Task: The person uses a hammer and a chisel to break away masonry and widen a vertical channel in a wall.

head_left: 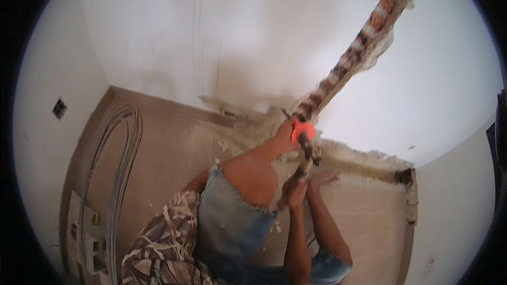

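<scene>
My left hand (287, 132) is closed around a chisel with a round orange-red hand guard (303, 133). Its tip points at the lower end of a rough groove (346, 66) cut in the white wall, where brick shows. Just below the guard, a hammer (308, 161) has its head close to the chisel's near end; whether they touch I cannot tell. My right hand (296, 192) grips the hammer by its handle. A bent knee in torn jeans (232, 216) stands below my left forearm, and a bare foot (323, 178) rests beside my right hand.
Along the wall's foot runs a broken-out channel (364, 168) with rubble edges. Looped grey cables or tubes (124, 163) lie at left, near pale blocks (95, 248). Small chips dot the brown floor (169, 142). The left wall has a square hole (59, 108).
</scene>
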Demonstrator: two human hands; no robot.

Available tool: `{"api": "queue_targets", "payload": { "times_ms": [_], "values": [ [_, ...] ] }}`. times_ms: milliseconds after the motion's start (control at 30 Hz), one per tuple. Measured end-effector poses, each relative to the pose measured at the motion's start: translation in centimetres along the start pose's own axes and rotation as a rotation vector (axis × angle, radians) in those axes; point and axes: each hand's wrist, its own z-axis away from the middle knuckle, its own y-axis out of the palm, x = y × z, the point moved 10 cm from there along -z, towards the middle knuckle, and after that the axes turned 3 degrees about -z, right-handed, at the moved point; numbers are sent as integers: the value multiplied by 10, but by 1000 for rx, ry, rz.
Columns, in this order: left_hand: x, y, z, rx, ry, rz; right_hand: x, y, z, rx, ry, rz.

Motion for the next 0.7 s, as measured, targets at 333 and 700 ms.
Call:
{"api": "queue_targets", "payload": {
  "times_ms": [333,700],
  "values": [
    [40,-4,25,-99,-114,-42,-76,-33,12,15,289,-38],
    [-22,52,18,162,479,-895,20,-36,7,-197,-74,-244]
  ]
}}
